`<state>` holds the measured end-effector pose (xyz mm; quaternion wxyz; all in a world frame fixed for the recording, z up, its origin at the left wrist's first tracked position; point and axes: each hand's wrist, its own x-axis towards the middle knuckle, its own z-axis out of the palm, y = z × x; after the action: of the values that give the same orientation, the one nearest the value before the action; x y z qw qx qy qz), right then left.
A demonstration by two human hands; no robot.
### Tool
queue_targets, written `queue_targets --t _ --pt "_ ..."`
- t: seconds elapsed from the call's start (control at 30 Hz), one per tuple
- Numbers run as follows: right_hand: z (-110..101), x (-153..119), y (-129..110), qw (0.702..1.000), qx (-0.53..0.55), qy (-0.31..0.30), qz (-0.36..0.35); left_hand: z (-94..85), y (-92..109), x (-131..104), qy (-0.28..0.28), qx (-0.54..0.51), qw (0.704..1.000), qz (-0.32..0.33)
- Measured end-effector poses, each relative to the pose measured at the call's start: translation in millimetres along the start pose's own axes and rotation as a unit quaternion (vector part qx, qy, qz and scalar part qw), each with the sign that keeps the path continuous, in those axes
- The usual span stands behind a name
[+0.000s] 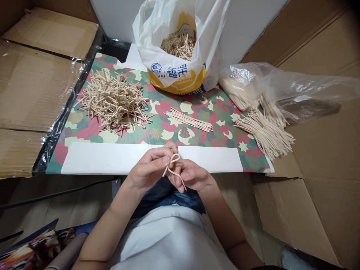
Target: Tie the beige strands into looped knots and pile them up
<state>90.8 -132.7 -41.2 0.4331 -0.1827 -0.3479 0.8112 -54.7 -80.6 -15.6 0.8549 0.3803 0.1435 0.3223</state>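
In front of my lap, a thin pale rattan-like strand is bent into a loop with its two ends crossing and pointing downward. My left hand pinches it at the crossing, between thumb and fingers. My right hand is closed around the strand's lower part, its thumb bent against the fingers. Just beyond my hands, several straight strands lie side by side on the patterned table cover. A heap of short, knotted or looped strands sits at the left of the table.
A white and yellow plastic bag at the back holds more looped strands. Tied bundles of straight strands lie at the right edge beside a clear plastic bag. Cardboard boxes flank the left; cardboard panels stand on the right.
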Motion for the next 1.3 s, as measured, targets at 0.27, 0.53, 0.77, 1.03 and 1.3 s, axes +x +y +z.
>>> queue_targets --t 0.27,0.53,0.77,1.03,1.3 --pt "9.3 -5.0 -4.2 0.989 0.039 0.109 -0.089 -1.0 -3.8 -2.9 -0.011 -0.020 1.000 -0.014" --pt "20.4 2.0 -6.6 0.972 -0.019 0.185 -0.142 3.0 -8.1 -2.3 -0.003 0.007 1.000 0.015" --pt "26.4 2.0 -5.1 0.970 -0.056 0.188 -0.143 3.5 -8.7 -4.3 -0.010 0.011 1.000 0.012" --pt "36.2 2.9 -2.0 0.961 -0.040 0.238 -0.133 8.7 -8.4 -3.4 0.020 0.074 0.996 0.049" --pt "43.3 3.5 -2.2 0.957 -0.044 0.259 -0.126 10.6 -10.8 -8.1 0.075 0.106 0.989 0.073"
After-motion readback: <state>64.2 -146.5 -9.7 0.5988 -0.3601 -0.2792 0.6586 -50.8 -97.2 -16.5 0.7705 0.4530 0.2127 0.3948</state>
